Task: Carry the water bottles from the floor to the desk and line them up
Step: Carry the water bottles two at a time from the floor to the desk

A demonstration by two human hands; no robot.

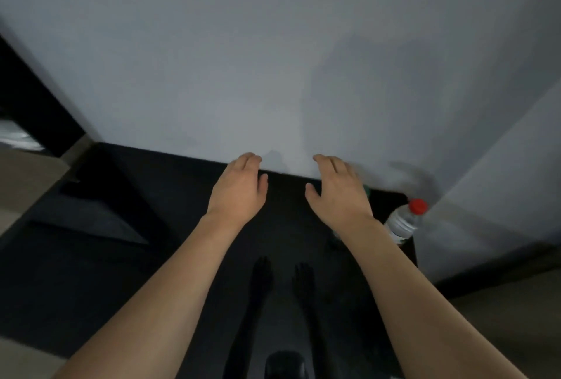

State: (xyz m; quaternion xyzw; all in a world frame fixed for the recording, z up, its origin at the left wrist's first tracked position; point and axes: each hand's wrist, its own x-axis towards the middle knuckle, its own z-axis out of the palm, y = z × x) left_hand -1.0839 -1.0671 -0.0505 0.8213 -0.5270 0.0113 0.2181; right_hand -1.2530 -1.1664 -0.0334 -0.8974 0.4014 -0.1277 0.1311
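Note:
A clear water bottle [405, 222] with a red cap stands at the right end of a dark surface [151, 257], close to the wall corner. A green-tinted object, perhaps another bottle [367, 191], peeks out from behind my right hand and is mostly hidden. My left hand [239, 185] and my right hand [337, 190] reach forward side by side over the dark surface, palms down, fingers apart, holding nothing. The red-capped bottle is just right of my right wrist. The picture is blurred.
A pale grey wall [273, 59] rises directly behind the dark surface, and another wall [501, 196] closes the right side. Dark furniture [36, 99] stands at the left, with beige flooring [24, 184] beside it. A dark rounded object [285, 363] sits at the bottom edge.

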